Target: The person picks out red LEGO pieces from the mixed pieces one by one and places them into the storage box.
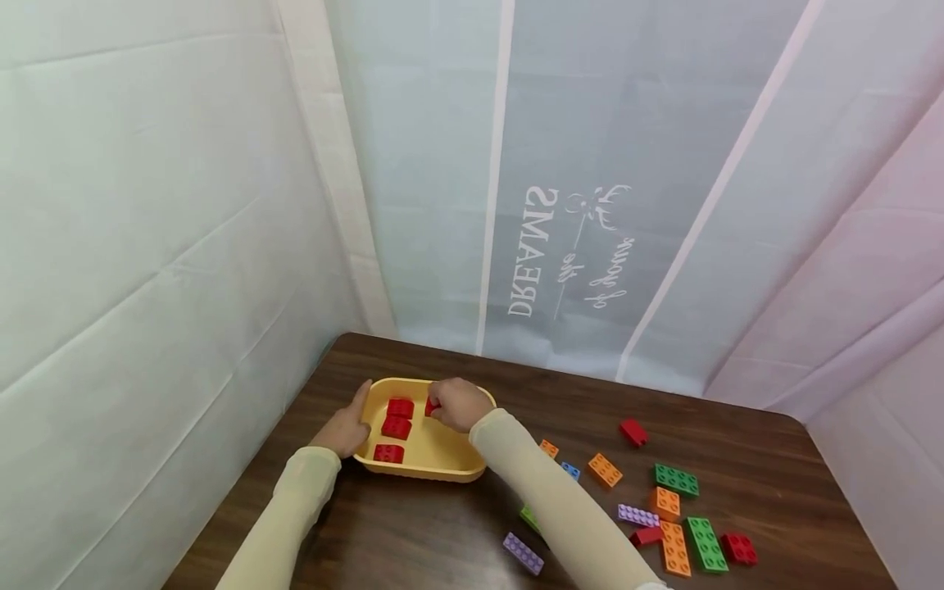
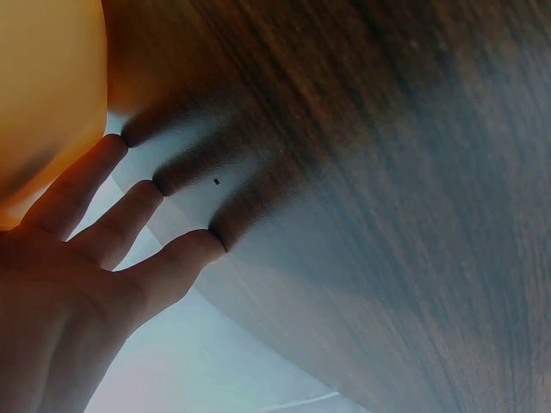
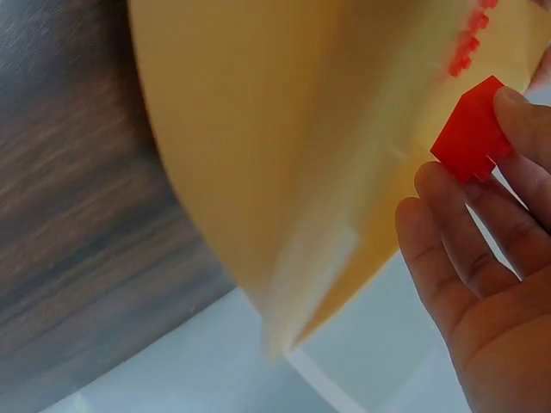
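A yellow tray (image 1: 442, 474) stands on the table, with several red toy bricks (image 1: 388, 453) inside along its left side. My right hand (image 1: 460, 404) reaches over the tray's far side and pinches a red brick (image 3: 473, 129) between thumb and fingers, stud side showing in the right wrist view. My left hand (image 1: 342, 430) lies at the tray's left end, index finger along the rim. In the left wrist view, three of its fingers (image 2: 116, 225) stretch out straight beside the tray wall (image 2: 52, 95), their tips at the tabletop.
Loose bricks lie on the dark wooden table (image 1: 413, 533) to the right: a green brick (image 1: 706, 544), an orange brick (image 1: 605, 470), a purple brick (image 1: 524, 553) and a red brick (image 1: 633, 433) among them. My right sleeve (image 1: 560, 500) partly covers some. Fabric curtains (image 1: 428, 205) rise behind the table.
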Action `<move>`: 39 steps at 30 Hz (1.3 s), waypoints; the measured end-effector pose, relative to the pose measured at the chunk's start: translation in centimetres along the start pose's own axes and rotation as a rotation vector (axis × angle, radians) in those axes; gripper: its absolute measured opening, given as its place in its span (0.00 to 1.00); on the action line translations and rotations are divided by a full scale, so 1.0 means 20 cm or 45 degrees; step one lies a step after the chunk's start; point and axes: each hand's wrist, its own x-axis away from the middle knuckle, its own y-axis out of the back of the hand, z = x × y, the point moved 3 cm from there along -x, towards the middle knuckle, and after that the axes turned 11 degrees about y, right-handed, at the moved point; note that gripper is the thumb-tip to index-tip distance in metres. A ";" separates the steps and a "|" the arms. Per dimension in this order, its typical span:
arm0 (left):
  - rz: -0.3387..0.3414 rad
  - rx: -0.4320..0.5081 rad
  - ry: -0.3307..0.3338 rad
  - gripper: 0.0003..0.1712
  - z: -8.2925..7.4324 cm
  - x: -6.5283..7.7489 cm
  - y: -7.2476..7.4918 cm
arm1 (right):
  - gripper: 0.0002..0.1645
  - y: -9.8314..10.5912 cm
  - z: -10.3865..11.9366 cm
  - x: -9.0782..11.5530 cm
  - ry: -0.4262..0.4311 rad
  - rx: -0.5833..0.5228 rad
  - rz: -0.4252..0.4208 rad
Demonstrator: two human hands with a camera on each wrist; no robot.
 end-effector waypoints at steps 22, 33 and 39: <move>-0.015 -0.033 -0.048 0.46 -0.11 -0.01 -0.03 | 0.04 -0.10 -0.07 0.03 -0.028 0.076 0.099; -0.023 -0.047 -0.050 0.46 -0.08 -0.01 -0.01 | 0.11 -0.13 -0.04 0.03 -0.008 0.131 0.140; -0.040 -0.033 -0.030 0.46 -0.01 0.01 -0.01 | 0.12 -0.14 0.01 0.00 0.039 0.119 0.141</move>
